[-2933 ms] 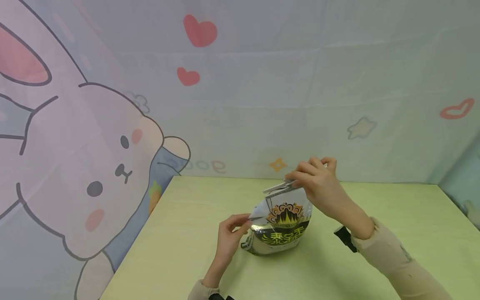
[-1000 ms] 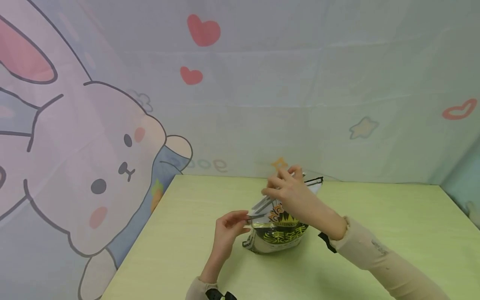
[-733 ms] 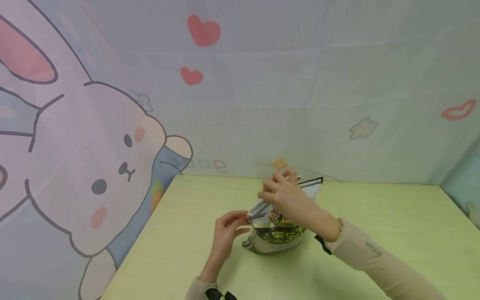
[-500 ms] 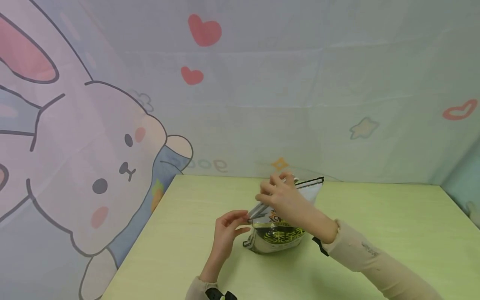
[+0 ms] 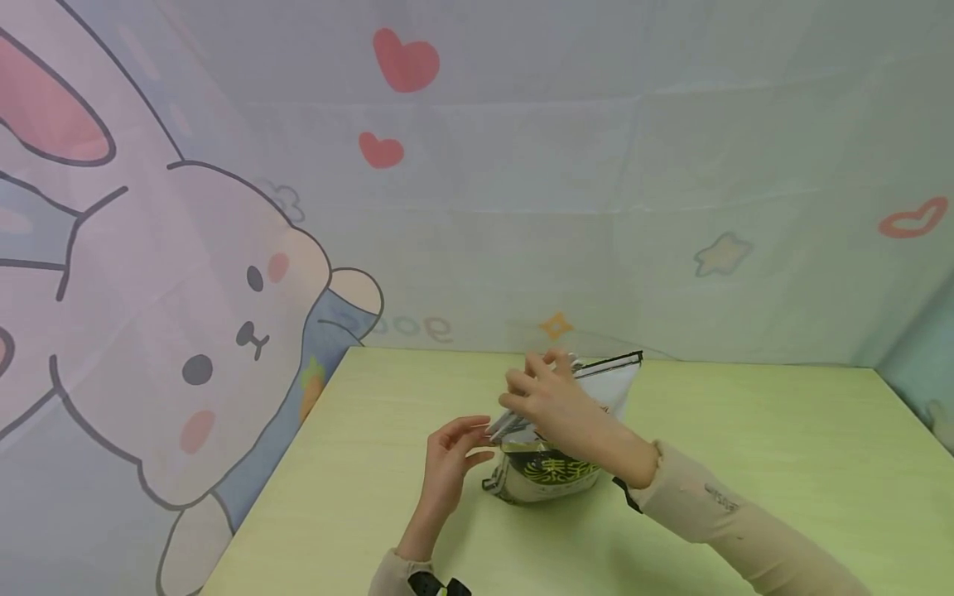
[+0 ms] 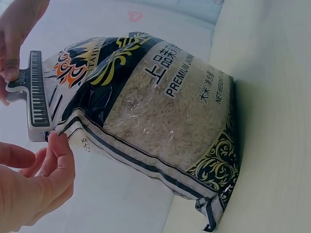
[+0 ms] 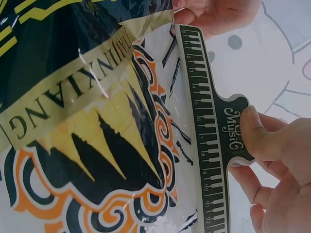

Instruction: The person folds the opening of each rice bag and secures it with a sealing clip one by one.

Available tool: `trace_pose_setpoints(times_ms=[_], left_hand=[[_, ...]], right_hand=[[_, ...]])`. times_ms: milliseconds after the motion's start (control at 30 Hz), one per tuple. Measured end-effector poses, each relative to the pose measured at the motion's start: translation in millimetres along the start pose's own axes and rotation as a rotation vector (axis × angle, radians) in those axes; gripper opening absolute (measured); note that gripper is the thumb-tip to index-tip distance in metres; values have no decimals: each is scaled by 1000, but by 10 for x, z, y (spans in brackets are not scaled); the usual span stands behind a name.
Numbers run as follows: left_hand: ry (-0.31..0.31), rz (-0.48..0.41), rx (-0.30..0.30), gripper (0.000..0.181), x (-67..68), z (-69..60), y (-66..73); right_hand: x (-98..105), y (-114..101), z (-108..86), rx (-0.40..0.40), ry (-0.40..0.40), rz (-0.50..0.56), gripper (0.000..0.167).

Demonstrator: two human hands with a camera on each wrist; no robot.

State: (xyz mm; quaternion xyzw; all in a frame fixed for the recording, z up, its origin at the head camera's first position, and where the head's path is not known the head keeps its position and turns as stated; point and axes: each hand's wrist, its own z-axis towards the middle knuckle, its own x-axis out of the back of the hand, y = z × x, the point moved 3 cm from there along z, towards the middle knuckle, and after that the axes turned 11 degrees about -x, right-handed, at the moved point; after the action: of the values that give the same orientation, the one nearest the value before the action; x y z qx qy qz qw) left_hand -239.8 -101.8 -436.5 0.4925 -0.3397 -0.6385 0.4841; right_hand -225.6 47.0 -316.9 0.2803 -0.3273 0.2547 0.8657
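A clear-panelled bag of rice stands on the table, its top leaning to the left and folded over. My right hand pinches the handles of a wide clip printed with piano keys and "Music". Along the folded top of the bag lies the clip, at the left-hand corner. Beside that corner is my left hand; its fingertips touch the edge of the bag, the thumb standing apart from them. In the head view my right hand hides part of the clip and the bag's printed front.
The pale yellow-green table extends to both sides of the bag. Behind it hangs a cloth backdrop with a rabbit, hearts and a star. Black straps are on both wrists.
My right hand has moved left and down along the bag's top with the clip, uncovering the upper right corner. My left thumb has parted from the fingers, which stay at the left corner.
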Motion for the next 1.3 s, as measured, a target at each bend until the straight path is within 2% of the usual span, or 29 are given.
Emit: trace_pose_setpoints(times_ms=[200, 567, 800, 1300], left_hand=[[-9, 3, -15, 19, -3, 0, 5], [-19, 16, -51, 20, 1, 3, 24], [-30, 25, -44, 26, 2, -2, 26], [-16, 24, -13, 24, -9, 4, 17]], right_hand=[[-20, -27, 3, -7, 6, 0, 24], [-62, -78, 25, 12, 0, -13, 17], [-92, -110, 22, 19, -21, -33, 17], [-111, -124, 16, 22, -48, -10, 18]])
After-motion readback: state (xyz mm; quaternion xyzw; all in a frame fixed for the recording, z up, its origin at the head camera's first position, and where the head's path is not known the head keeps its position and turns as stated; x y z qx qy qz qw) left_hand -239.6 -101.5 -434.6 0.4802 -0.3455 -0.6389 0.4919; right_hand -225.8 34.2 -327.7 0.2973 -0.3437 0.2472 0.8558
